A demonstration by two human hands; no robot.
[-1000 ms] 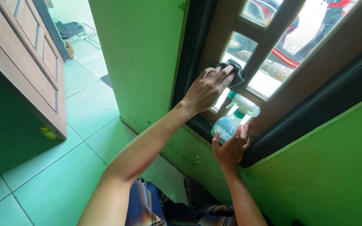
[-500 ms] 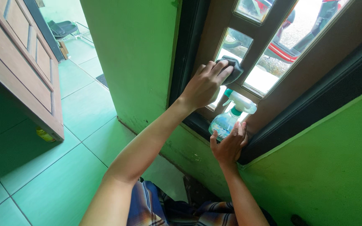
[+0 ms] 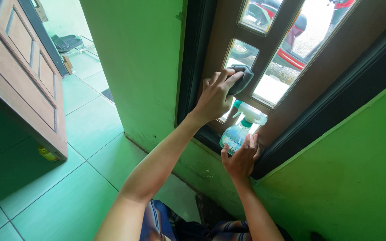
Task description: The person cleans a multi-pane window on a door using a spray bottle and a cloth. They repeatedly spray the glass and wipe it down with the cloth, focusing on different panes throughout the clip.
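Dark cloth (image 3: pixel 243 76) pinched in left hand (image 3: pixel 215 96) against window frame (image 3: pixel 271 44), right hand (image 3: pixel 241 157) gripping spray bottle (image 3: pixel 240 129)

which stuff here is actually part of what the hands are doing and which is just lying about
In use:
- dark cloth, pressed to the window frame by the left hand
- spray bottle, held by the right hand

Lying about:
- yellow bottle on the floor
- wooden door
- sandals

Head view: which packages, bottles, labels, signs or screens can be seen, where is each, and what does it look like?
Spray bottle: on the window ledge, held by the right hand; clear body, white trigger head, green collar.
Yellow bottle: on the green floor tiles under the wooden door's edge; small, mostly hidden.
No labels, signs or screens can be made out.
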